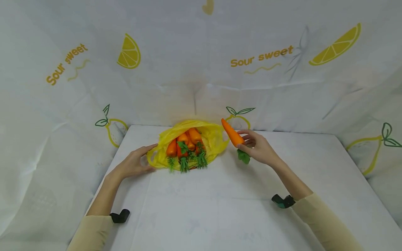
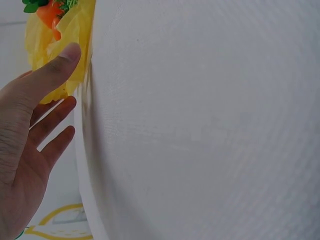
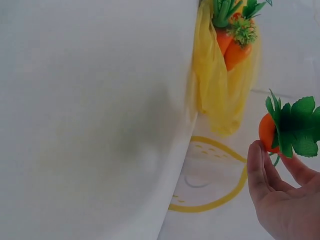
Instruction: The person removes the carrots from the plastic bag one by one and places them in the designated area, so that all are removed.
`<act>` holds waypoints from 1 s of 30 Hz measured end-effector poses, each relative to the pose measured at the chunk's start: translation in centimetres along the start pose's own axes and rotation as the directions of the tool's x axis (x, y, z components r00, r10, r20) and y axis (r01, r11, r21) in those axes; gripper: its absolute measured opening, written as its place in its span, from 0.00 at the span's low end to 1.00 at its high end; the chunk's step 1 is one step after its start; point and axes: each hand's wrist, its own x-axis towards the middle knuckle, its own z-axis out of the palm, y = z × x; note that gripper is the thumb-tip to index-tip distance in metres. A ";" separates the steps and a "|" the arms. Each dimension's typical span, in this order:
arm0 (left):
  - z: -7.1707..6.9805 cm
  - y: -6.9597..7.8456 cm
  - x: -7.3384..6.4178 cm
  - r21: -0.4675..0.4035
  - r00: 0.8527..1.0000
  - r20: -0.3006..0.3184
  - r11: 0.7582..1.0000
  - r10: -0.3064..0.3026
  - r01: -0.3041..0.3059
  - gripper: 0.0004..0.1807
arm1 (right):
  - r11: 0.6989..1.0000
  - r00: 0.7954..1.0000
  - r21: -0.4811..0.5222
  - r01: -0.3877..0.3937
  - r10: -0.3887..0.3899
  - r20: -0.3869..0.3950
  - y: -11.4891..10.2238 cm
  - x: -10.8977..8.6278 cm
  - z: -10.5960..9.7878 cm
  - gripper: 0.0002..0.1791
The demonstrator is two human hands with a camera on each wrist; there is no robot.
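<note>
The left hand point(image 1: 135, 162), fingers loosely extended, touches the yellow bag point(image 1: 216, 139) of orange vegetables point(image 1: 171, 149) at 11 o'clock on the desk point(image 1: 201, 209), probably steadying it, while at 1 o'clock the right hand point(image 1: 261, 149) pinches a carrot point(image 1: 231, 132) near its leaves point(image 1: 243, 157), leaving its tip free.

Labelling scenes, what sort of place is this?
Likely a staged recording booth: lemon-printed sheeting hangs behind and to both sides of a white tabletop, and small black devices sit at the person's wrists.
</note>
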 end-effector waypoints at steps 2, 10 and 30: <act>0.0 0.0 0.0 0.002 1.000 -0.001 1.000 0.001 -0.001 0.51 | 1.000 1.000 -0.006 -0.014 0.014 -0.005 0.4 -0.1 -0.4 0.29; -0.1 0.2 0.0 0.006 1.000 0.002 1.000 -0.015 0.015 0.51 | 0.997 0.997 -0.023 -0.073 0.073 -0.005 1.7 -0.6 -1.2 0.28; 0.0 -0.2 -0.1 -0.016 1.000 -0.015 1.000 0.015 -0.015 0.50 | 0.979 0.979 -0.045 -0.201 0.202 0.027 4.5 -0.6 -1.1 0.31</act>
